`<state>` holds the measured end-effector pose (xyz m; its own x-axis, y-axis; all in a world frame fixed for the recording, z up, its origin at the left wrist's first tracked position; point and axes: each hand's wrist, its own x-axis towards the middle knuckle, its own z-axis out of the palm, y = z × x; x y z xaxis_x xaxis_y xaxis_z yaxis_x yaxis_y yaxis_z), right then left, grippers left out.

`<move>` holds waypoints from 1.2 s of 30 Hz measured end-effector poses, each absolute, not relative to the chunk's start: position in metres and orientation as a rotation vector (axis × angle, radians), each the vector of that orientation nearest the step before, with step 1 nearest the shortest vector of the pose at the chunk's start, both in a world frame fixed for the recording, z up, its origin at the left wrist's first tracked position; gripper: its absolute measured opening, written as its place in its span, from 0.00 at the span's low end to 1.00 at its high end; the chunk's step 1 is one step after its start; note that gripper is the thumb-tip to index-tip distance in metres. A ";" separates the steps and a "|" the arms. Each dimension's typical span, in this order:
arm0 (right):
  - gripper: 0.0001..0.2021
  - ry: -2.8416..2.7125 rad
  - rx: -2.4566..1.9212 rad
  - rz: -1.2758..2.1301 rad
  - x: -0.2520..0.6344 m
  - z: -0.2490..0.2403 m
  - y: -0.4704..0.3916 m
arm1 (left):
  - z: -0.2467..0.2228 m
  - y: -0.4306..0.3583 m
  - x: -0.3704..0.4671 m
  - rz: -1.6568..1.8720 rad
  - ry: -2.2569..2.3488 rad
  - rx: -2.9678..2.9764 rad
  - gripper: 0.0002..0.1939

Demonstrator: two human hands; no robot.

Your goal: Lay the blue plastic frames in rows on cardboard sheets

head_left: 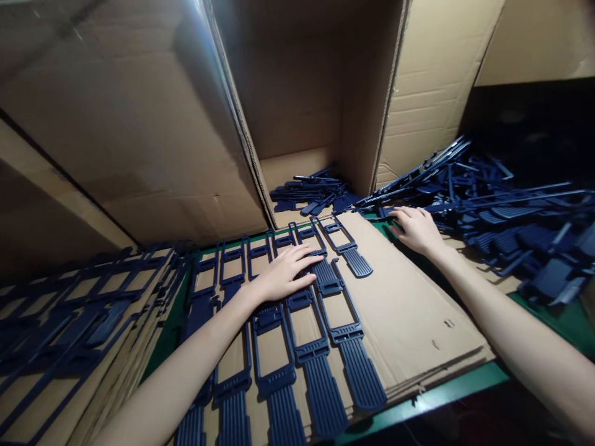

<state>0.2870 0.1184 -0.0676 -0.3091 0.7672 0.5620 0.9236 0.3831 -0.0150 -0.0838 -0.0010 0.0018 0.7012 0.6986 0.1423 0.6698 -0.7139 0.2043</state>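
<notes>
My left hand (pixel 289 271) lies palm down, fingers spread, on rows of dark blue plastic parts, each an open rectangular frame with a ribbed paddle. One such part (pixel 357 365) sits in the row nearest the right side of the cardboard sheet (pixel 395 310). At the far right corner of the sheet, my right hand (pixel 414 229) has its fingers and thumb closed around the end of a dark blue plastic part (pixel 383 213) at the edge of a loose pile (pixel 497 204). The rest of that part blends into the pile.
Stacked cardboard sheets with more blue parts (pixel 88 310) stand on the left. Behind are tall cardboard walls (pixel 139 124) and an open box (pixel 297 111) with a small heap of parts (pixel 311 192) inside. A green table edge (pixel 432 396) runs along the front.
</notes>
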 end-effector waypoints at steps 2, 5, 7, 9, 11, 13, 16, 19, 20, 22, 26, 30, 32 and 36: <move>0.16 -2.090 -1.403 -0.416 0.289 -0.054 0.115 | 0.002 -0.001 -0.084 0.333 1.123 2.761 0.23; 0.16 -2.035 -1.355 -0.433 0.288 -0.036 0.114 | 0.001 0.000 -0.084 0.367 1.112 2.755 0.22; 0.17 -2.081 -1.351 -0.481 0.285 -0.025 0.119 | 0.000 0.000 -0.085 0.377 1.114 2.752 0.22; 0.18 -2.176 -1.375 -0.541 0.282 -0.015 0.130 | 0.000 0.000 -0.085 0.380 1.122 2.747 0.23; 0.18 -2.296 -1.431 -0.596 0.276 -0.005 0.144 | -0.001 0.001 -0.086 0.382 1.123 2.743 0.23; 0.18 -2.406 -1.481 -0.628 0.270 0.002 0.160 | -0.001 0.001 -0.085 0.392 1.115 2.741 0.23; 0.16 -2.482 -1.515 -0.652 0.260 0.004 0.178 | -0.001 0.001 -0.084 0.412 1.104 2.737 0.22; 0.15 -2.491 -1.541 -0.673 0.254 0.000 0.188 | -0.001 0.001 -0.084 0.406 1.102 2.746 0.22; 0.15 -2.496 -1.545 -0.679 0.253 -0.001 0.190 | -0.002 0.001 -0.084 0.403 1.102 2.750 0.22; 0.14 -2.514 -1.541 -0.691 0.253 -0.001 0.191 | -0.002 0.001 -0.084 0.398 1.103 2.754 0.22; 0.15 -2.518 -1.521 -0.740 0.260 0.007 0.186 | -0.001 0.001 -0.083 0.407 1.111 2.741 0.22; 0.18 -2.426 -1.454 -0.796 0.278 0.017 0.179 | -0.002 0.000 -0.083 0.398 1.121 2.742 0.22; 0.18 -2.339 -1.399 -0.777 0.289 0.020 0.177 | -0.003 0.000 -0.083 0.395 1.126 2.743 0.22; 0.15 -2.186 -1.279 -0.618 0.313 0.026 0.174 | -0.004 0.000 -0.083 0.400 1.130 2.758 0.22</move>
<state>0.3131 0.1740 0.0258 -0.4128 0.6446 0.6435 0.8861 0.4477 0.1200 -0.0829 -0.0004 -0.0037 0.6836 0.7040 0.1926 0.6684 -0.7098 0.2223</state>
